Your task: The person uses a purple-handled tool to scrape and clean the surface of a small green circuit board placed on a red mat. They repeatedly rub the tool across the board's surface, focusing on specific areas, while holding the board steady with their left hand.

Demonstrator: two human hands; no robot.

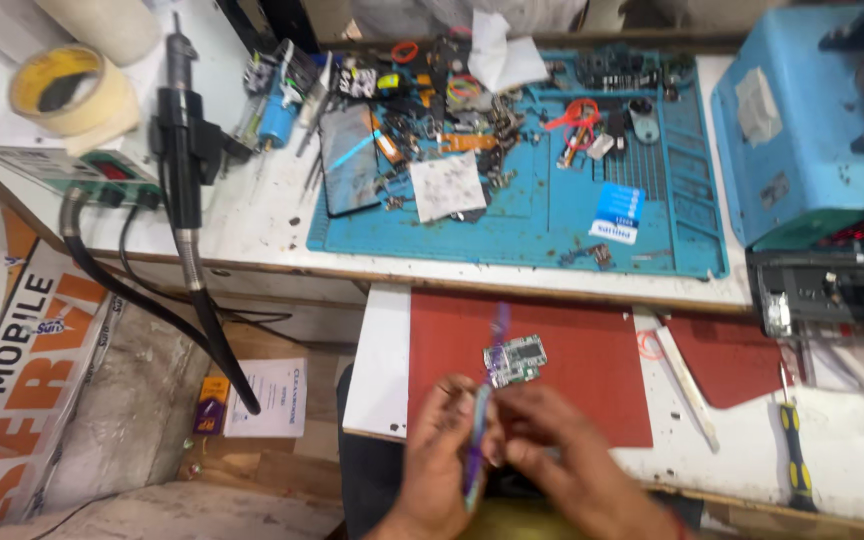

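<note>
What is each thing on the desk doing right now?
left hand: pinching a thin purple tool
right hand: touching the same tool
small circuit board: lying flat on red mat
tape roll: lying flat
screwdriver: lying untouched

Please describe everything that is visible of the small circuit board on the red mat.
The small circuit board is a flat, roughly rectangular piece, green with purple and silvery patches that look like shielded components. It lies slightly tilted on the red mat, near the mat's front left part. It sits just above the hands: the left hand and right hand pinch a thin purple tool below it. Motion blur hides finer detail.
</note>
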